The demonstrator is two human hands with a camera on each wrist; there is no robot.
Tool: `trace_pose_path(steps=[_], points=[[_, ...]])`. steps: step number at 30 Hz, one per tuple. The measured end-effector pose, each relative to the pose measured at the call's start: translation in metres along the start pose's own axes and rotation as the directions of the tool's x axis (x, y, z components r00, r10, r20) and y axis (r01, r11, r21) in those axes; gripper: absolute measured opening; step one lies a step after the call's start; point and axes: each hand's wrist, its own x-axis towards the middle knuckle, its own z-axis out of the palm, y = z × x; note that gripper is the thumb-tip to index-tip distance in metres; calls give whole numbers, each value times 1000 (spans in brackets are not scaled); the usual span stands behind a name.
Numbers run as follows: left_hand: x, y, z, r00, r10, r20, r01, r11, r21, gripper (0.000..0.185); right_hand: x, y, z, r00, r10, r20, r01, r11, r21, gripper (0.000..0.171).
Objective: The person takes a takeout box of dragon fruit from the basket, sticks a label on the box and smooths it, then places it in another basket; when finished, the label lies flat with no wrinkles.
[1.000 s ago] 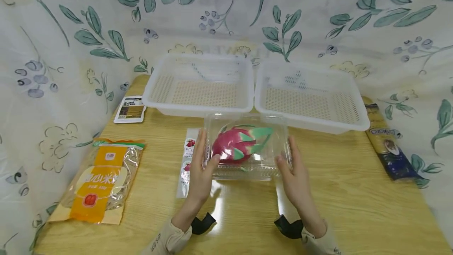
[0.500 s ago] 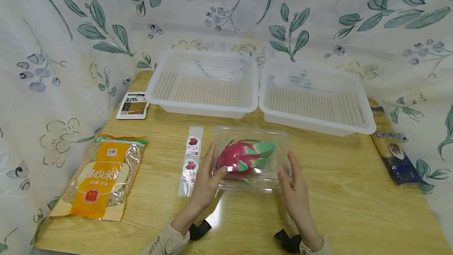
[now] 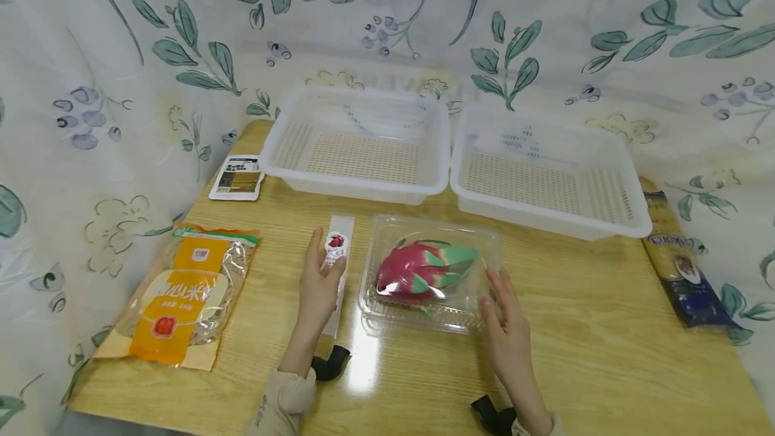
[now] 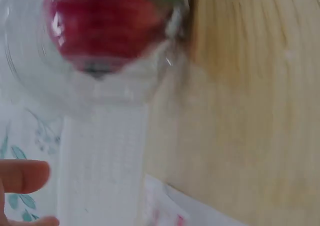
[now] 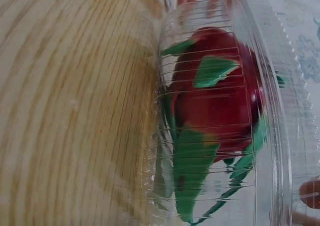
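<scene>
A clear plastic clamshell box holding a pink-and-green dragon fruit sits on the wooden table, in front of two baskets. My left hand lies flat, fingers straight, on a white sticker strip just left of the box. My right hand touches the box's front right corner with straight fingers. In the right wrist view the dragon fruit fills the ribbed box. The left wrist view is blurred: red fruit and a fingertip.
Two white perforated baskets stand side by side at the back. An orange food bag lies at the left, a small packet behind it, and a long dark packet at the right edge. Floral cloth surrounds the table.
The box has come down from in front of the baskets to rest nearer on the table. My left hand let go of its left side and moved left onto the sticker strip.
</scene>
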Motion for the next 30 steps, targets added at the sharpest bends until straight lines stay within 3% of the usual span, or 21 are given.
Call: trace_pose_path(steps=[3,6,8,12,17,21,23,25,28,30], points=[[5,-11,-5,997,-36,-73,39,998,52,82,-2,0,-1,1000,8,0,-8,1000,-7,47],[7,-18,-6,994,-23,-105,42,982,184,93,-3,1,-1,1000,2,-8,-2,1000,-8,47],[6,-20,-5,992,2,-123,34,957,288,97,-3,1,-1,1000,-4,-13,4,1000,-9,47],[1,-17,-7,986,34,-165,49,880,473,98,-3,1,0,1000,-10,-10,10,1000,-10,46],[-2,-12,-12,990,-9,-142,93,800,593,91,-2,1,0,1000,-11,-11,11,1000,-28,46],[-2,-10,-20,994,-83,-74,111,775,622,81,0,0,-1,1000,-4,14,4,999,-32,47],[-2,-10,-24,994,-99,-48,107,786,609,73,1,-1,-3,999,1,37,0,999,-43,47],[-1,-10,-27,995,-89,-37,94,826,555,67,3,-2,-5,998,11,58,-8,998,-64,48],[1,-8,-29,997,-68,-26,73,923,378,65,8,-8,-11,997,16,69,-7,993,-120,47],[2,-5,-29,997,-75,-12,76,971,227,68,13,-15,-14,998,8,55,0,989,-150,44]])
